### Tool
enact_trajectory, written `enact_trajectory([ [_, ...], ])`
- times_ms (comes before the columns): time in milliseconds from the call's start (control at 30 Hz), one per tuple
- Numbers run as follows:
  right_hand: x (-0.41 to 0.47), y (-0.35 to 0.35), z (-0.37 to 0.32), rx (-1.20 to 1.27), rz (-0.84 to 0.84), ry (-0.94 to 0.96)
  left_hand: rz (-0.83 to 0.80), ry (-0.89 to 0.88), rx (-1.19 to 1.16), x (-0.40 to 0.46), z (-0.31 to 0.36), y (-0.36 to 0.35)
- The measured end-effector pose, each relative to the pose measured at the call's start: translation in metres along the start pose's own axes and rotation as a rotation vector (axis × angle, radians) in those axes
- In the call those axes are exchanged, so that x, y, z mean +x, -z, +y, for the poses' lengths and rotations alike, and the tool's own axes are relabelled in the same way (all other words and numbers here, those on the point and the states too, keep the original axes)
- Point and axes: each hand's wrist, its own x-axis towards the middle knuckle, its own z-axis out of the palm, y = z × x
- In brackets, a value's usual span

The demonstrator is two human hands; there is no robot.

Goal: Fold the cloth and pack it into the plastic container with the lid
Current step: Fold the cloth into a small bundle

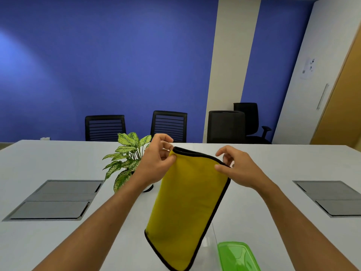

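Note:
A yellow cloth (187, 208) with a black border hangs in the air above the white table (58, 159), folded into a long strip. My left hand (156, 161) pinches its upper left corner. My right hand (237, 167) pinches the upper right corner between thumb and fingers. The cloth's lower end reaches the bottom of the view. A green lid (237, 256) lies on the table at the bottom right. Just left of the lid, a clear plastic container (210, 239) shows faintly, mostly hidden behind the cloth.
A potted plant (127, 159) with speckled leaves stands behind my left hand. Grey cable hatches (56, 200) (332, 198) are set into the table at left and right. Several black chairs (169, 126) line the far side, against a blue wall.

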Motion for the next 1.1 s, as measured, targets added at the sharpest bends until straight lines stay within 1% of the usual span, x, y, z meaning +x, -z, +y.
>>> enact_trajectory([
  [67, 0.003, -0.008, -0.011, -0.084, 0.008, 0.073, -0.019, -0.014, -0.023, 0.002, 0.005, -0.011],
  [200, 0.007, -0.028, -0.044, 0.113, 0.037, 0.166, -0.023, -0.063, -0.002, 0.008, 0.013, -0.028],
  [267, 0.009, -0.04, -0.055, 0.162, 0.108, 0.2, -0.005, -0.085, 0.009, 0.01, 0.013, -0.031],
  [333, 0.009, -0.049, -0.062, 0.195, 0.224, 0.182, 0.021, -0.089, -0.022, 0.01, 0.01, -0.03],
  [400, 0.01, -0.054, -0.067, 0.161, 0.295, 0.174, 0.031, -0.083, -0.044, 0.009, 0.009, -0.028],
  [500, 0.011, -0.056, -0.072, 0.061, 0.364, 0.22, -0.003, -0.052, -0.004, 0.0, -0.001, -0.024],
  [567, 0.013, -0.049, -0.075, 0.052, 0.423, 0.264, -0.063, 0.032, -0.019, -0.02, -0.02, -0.025],
  [633, 0.017, -0.035, -0.075, 0.073, 0.478, 0.29, -0.132, 0.166, -0.059, -0.048, -0.048, -0.028],
  [767, 0.022, -0.004, -0.062, 0.094, 0.535, 0.24, -0.204, 0.358, 0.017, -0.099, -0.101, -0.025],
  [833, 0.022, 0.006, -0.051, 0.118, 0.561, 0.201, -0.165, 0.433, 0.021, -0.116, -0.119, -0.021],
  [967, 0.017, 0.016, -0.03, 0.105, 0.564, 0.124, -0.012, 0.488, 0.031, -0.133, -0.14, -0.011],
  [1100, 0.01, 0.015, -0.017, 0.091, 0.55, 0.086, 0.134, 0.592, -0.136, -0.132, -0.147, -0.01],
])
